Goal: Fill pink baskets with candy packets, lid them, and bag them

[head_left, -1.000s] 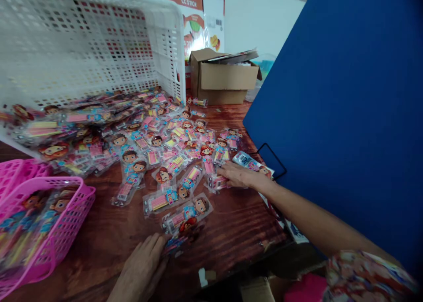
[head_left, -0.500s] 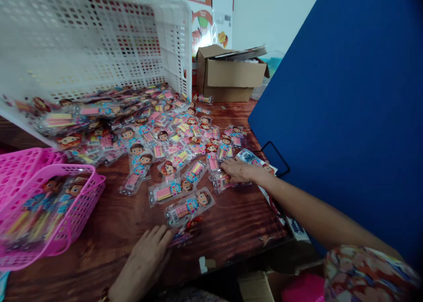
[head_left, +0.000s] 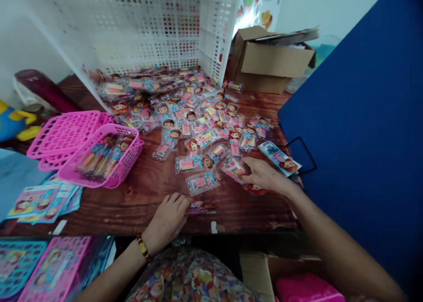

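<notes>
My right hand (head_left: 264, 174) grips a clear candy stick packet (head_left: 234, 167) with pink and yellow sticks, tilted up off the table. Under that hand another packet with a red-haired cartoon figure (head_left: 255, 189) shows in part. My left hand (head_left: 170, 216) rests near the table's front edge, fingers curled round the end of some candy stick packets (head_left: 201, 207) seen nearly edge-on; how many is unclear. Just beyond it a single packet (head_left: 202, 182) lies flat. Behind both hands a loose pile of such packets (head_left: 205, 117) spreads out of a tipped white crate (head_left: 214, 33).
A pink basket (head_left: 130, 161) with several packets stands left, beside stacked pink baskets (head_left: 66, 132) and printed cards (head_left: 42, 200). At right are a printed pack (head_left: 279, 157), a blue panel (head_left: 360, 117) and a black wire loop (head_left: 312, 154). A cardboard box (head_left: 274, 64) sits behind.
The view has swung left and down. My right hand has lifted a packet from the pile's near edge and drawn it toward me. My left hand stays by the front edge with its packets.
</notes>
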Demonstrator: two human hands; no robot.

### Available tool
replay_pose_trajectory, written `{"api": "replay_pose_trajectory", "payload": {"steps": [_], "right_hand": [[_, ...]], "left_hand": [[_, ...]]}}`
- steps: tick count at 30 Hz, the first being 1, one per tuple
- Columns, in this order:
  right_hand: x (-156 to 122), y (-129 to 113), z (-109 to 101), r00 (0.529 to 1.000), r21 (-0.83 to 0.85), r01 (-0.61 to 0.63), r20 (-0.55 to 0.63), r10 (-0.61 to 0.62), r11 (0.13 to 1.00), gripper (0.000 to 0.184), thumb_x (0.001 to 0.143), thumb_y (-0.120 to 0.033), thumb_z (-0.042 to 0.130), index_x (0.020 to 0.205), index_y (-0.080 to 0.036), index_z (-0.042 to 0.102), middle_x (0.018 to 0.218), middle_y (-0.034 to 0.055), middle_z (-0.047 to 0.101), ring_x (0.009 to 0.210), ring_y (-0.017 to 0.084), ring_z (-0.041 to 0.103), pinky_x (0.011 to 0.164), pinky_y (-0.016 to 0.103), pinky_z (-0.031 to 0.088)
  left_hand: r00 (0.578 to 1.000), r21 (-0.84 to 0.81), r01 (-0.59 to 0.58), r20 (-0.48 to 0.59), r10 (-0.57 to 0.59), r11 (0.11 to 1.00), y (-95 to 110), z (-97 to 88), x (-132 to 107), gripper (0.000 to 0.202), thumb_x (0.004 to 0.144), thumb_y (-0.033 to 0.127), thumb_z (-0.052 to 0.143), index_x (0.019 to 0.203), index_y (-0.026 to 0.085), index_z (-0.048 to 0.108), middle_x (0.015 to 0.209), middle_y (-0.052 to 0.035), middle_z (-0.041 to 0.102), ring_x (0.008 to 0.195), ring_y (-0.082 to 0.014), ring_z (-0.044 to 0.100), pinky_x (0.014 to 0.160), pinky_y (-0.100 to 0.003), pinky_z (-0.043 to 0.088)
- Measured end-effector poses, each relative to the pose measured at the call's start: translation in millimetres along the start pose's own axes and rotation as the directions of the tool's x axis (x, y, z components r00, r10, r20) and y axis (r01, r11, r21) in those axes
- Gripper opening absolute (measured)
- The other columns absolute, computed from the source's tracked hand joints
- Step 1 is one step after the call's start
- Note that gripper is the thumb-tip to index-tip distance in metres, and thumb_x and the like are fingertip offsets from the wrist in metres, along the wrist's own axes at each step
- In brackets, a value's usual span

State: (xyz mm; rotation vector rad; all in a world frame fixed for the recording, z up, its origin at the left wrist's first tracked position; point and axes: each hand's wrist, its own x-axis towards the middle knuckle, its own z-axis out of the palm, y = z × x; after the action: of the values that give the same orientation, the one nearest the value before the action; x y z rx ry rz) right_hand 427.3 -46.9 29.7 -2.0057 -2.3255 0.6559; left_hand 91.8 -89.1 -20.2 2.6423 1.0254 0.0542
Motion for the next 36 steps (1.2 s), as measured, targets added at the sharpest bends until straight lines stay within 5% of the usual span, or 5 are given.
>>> {"api": "replay_pose_trajectory", "payload": {"steps": [8, 16, 22, 28, 36], "right_hand": [[22.4, -124.3, 44.5, 0.953, -0.071, 0.298, 0.076, -0.293, 0.952, 0.026, 0.076, -0.021, 0.065, 0.101, -0.018, 0.058, 0.106, 0.0091, 0.064, 0.092, 0.025, 0.061, 0.075, 0.032, 0.042], [22.6, -104.7, 42.9, 0.887, 0.274, 0.343, 0.221, -0.406, 0.898, 0.021, 0.088, -0.022, 0.055, 0.108, -0.019, 0.056, 0.104, 0.0054, 0.066, 0.091, 0.02, 0.061, 0.077, 0.029, 0.042], [24.3, -116.5, 57.4, 0.923, 0.084, 0.367, 0.089, -0.374, 0.926, 0.019, 0.087, -0.018, 0.059, 0.106, -0.018, 0.058, 0.11, 0.0084, 0.066, 0.102, 0.025, 0.061, 0.08, 0.031, 0.041], [7.3, -102.1, 55.2, 0.903, 0.3, 0.359, 0.128, -0.41, 0.884, 0.039, 0.09, -0.045, 0.06, 0.12, -0.021, 0.056, 0.114, 0.0076, 0.067, 0.104, 0.024, 0.062, 0.084, 0.032, 0.045], [-24.1, -100.3, 77.6, 0.913, 0.234, 0.392, 0.024, -0.408, 0.89, 0.05, 0.087, -0.016, 0.054, 0.136, -0.019, 0.046, 0.134, 0.0081, 0.057, 0.123, 0.021, 0.053, 0.101, 0.032, 0.042]], "left_hand": [[0.994, -0.028, 0.026, -0.101, -0.029, 0.999, 0.8, 16.5, -6.0, 0.021, 0.087, 0.011, 0.05, 0.107, 0.017, 0.048, 0.107, -0.0085, 0.057, 0.099, -0.0264, 0.049, 0.087, -0.043, 0.044], [0.968, -0.156, 0.028, -0.243, -0.066, 0.987, -0.7, 19.3, -10.1, 0.023, 0.087, 0.01, 0.049, 0.109, 0.017, 0.048, 0.117, -0.0123, 0.051, 0.107, -0.0238, 0.051, 0.09, -0.041, 0.049], [0.938, 0.049, 0.092, -0.341, -0.07, 0.995, 7.0, 12.3, -8.4, 0.017, 0.087, 0.016, 0.057, 0.103, 0.017, 0.056, 0.136, -0.0165, 0.047, 0.13, -0.0325, 0.038, 0.103, -0.052, 0.039], [0.964, 0.072, 0.107, -0.251, -0.086, 0.992, 9.9, 5.1, -10.7, 0.011, 0.089, 0.018, 0.056, 0.099, 0.017, 0.056, 0.127, -0.0114, 0.059, 0.118, -0.027, 0.05, 0.109, -0.053, 0.029], [0.989, 0.196, 0.04, -0.147, -0.011, 0.98, 7.2, -15.4, 10.9, 0.074, 0.079, 0.019, 0.063, 0.146, 0.017, 0.031, 0.141, -0.0165, 0.045, 0.128, -0.0347, 0.041, 0.106, -0.054, 0.033]]}}
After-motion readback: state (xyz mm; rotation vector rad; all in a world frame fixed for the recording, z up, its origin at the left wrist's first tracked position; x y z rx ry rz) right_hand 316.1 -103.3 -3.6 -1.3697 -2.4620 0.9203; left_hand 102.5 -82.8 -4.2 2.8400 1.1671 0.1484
